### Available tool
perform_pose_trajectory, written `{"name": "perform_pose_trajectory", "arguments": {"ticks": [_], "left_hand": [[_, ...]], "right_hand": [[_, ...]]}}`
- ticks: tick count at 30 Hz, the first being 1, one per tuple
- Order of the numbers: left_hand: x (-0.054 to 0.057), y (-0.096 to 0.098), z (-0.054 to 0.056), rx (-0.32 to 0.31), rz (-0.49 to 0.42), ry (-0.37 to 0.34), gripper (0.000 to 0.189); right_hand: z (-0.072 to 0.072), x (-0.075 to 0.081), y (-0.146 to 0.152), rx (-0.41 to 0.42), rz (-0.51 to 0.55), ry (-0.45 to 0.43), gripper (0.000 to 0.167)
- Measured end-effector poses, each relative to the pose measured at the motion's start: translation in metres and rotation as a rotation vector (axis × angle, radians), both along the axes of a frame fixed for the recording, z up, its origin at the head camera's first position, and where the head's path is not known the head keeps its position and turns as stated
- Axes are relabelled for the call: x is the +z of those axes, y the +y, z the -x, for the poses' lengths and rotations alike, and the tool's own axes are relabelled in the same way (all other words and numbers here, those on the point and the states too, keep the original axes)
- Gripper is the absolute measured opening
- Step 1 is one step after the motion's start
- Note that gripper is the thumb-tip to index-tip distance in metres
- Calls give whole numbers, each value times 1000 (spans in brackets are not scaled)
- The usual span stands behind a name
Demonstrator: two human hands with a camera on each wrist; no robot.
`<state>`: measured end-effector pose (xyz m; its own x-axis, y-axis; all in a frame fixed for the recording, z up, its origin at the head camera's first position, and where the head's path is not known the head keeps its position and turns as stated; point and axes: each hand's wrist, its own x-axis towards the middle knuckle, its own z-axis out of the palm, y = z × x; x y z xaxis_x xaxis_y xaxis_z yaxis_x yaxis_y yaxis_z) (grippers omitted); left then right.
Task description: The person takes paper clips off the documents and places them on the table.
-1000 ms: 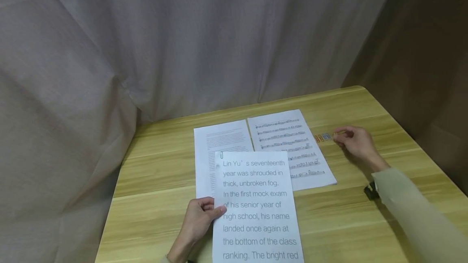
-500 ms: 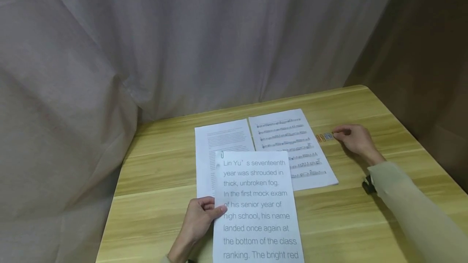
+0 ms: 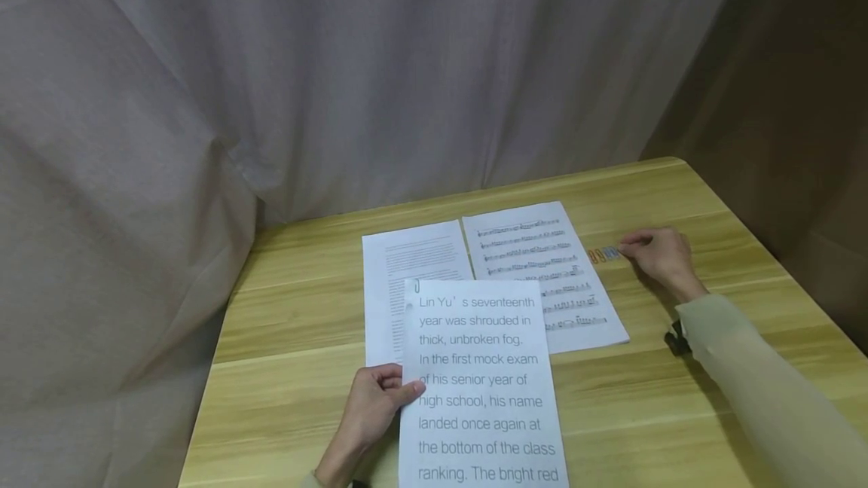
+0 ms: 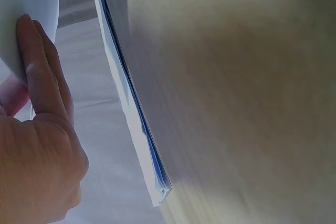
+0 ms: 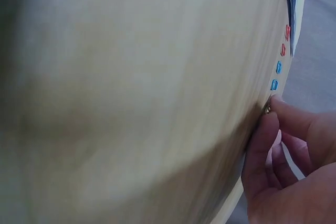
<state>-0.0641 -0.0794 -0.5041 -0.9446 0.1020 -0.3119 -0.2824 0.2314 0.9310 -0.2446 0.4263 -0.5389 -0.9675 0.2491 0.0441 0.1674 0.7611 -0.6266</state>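
My left hand (image 3: 373, 405) grips the left edge of a large-print page (image 3: 481, 398), thumb on the front and fingers behind. A dark green paper clip (image 3: 417, 287) sits at that page's top left corner. In the left wrist view, straight fingers (image 4: 44, 72) lie along the back of the raised page (image 4: 31, 3). At the right, my right hand (image 3: 661, 254) is down at the tabletop, thumb and forefinger pinching a small yellow paper clip (image 5: 268, 109). Red paper clips (image 5: 283, 50) and blue paper clips (image 5: 274, 84) lie in a row beside the fingertips.
A sheet of music (image 3: 529, 247) and a page of small print (image 3: 420, 247) lie side by side on the wooden table (image 3: 291, 307), partly hidden by the held page. A grey curtain (image 3: 380, 81) hangs behind the table's back edge.
The large-print page and left hand have shifted slightly right. My right hand stays at the end of the clip row, its wrist a little higher in view; the yellow clip is now hidden from the head.
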Motion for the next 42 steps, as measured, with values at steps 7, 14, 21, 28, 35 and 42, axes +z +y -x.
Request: {"name": "perform_pose_trajectory", "arguments": {"ticks": [7,14,21,28,35,42], "left_hand": [[-1,0,1,-1,-1,0,26],[-2,0,1,-2,-2,3,27],[-1,1,1,-7,-5,6,26],[0,1,0,-5,-5,0,25],[1,2,0,-8,-10,5,25],[3,4,0,-11,-3,10,26]], "right_hand": [[0,1,-2,-21,-19,21,28],[0,2,-6,-52,-38,28,27],[-3,4,-11,-69,-17,22,27],[-2,4,-10,-61,41,6,31],[-5,19,-8,-52,57,95,34],[-21,60,-43,21,106,136,36]]}}
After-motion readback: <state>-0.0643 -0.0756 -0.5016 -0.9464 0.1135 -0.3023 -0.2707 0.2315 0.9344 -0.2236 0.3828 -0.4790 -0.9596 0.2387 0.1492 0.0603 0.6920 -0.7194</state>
